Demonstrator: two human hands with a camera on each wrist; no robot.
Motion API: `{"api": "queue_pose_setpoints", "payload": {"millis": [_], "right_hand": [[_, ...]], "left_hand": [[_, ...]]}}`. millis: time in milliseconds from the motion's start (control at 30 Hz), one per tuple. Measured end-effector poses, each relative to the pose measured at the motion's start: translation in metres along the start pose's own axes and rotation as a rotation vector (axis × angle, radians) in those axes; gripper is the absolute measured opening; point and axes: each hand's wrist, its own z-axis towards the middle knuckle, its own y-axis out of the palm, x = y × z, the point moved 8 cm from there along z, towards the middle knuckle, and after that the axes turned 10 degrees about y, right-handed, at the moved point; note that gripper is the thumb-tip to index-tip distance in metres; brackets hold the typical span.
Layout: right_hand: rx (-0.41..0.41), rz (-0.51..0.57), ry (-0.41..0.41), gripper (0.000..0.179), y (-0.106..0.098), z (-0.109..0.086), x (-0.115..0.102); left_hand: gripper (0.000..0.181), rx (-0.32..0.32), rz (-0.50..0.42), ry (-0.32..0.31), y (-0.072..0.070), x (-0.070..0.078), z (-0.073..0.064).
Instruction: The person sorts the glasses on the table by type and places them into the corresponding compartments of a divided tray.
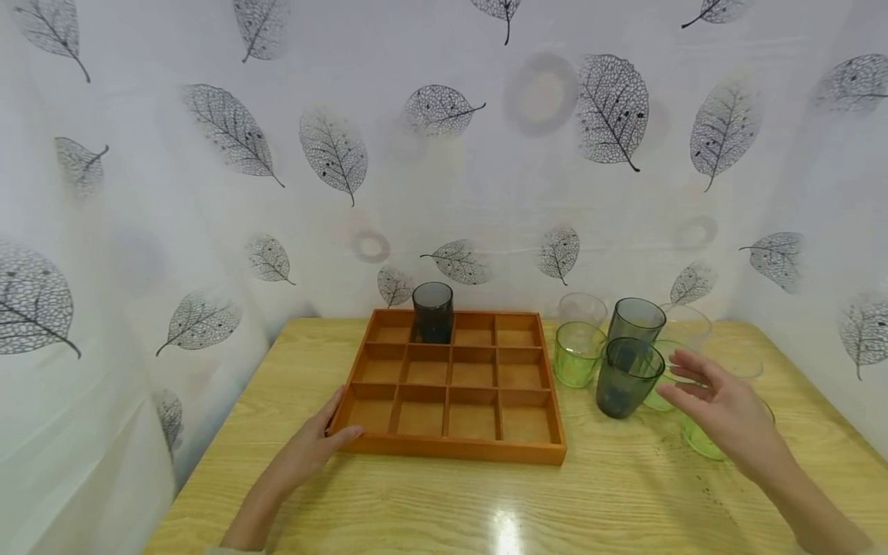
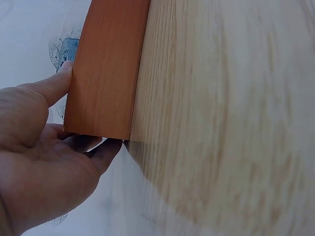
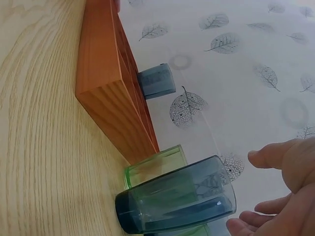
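A brown wooden compartment tray (image 1: pixel 444 445) lies on the table, a dark grey tumbler (image 1: pixel 434 317) standing in its back row, second compartment from the left. My left hand (image 1: pixel 305 455) grips the tray's near left corner; the left wrist view shows the thumb (image 2: pixel 56 87) at the upper rim and fingers against the side. Right of the tray, my right hand (image 1: pixel 737 416) hovers with fingers apart, holding nothing. Nearest it is another dark grey tumbler (image 1: pixel 624 389); in the right wrist view a gap separates the fingertips from that tumbler (image 3: pixel 179 199).
Beside the tray's right side stands a green glass (image 1: pixel 576 368). Another dark tumbler (image 1: pixel 633 317), more green glasses, one of them (image 1: pixel 702 443) partly behind my right hand, and several clear glasses (image 1: pixel 581 307) crowd the table's (image 1: pixel 590 509) right side. A leaf-print curtain (image 1: pixel 444 193) hangs behind.
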Motion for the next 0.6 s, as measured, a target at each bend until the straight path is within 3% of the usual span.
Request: {"api": "queue_pose_setpoints", "payload": {"millis": [167, 400, 600], "right_hand": [[-0.040, -0.034, 0.021, 0.080, 0.009, 0.009, -0.001], [-0.026, -0.087, 0.037, 0.087, 0.014, 0.021, 0.000], [-0.011, -0.078, -0.048, 0.079, 0.021, 0.028, -0.005]], "left_hand": [[0.087, 0.000, -0.013, -0.003, 0.001, 0.001, 0.000], [0.087, 0.001, 0.008, 0.003, 0.000, 0.004, -0.001], [0.087, 0.009, 0.000, -0.011, 0.000, 0.001, 0.000]]}}
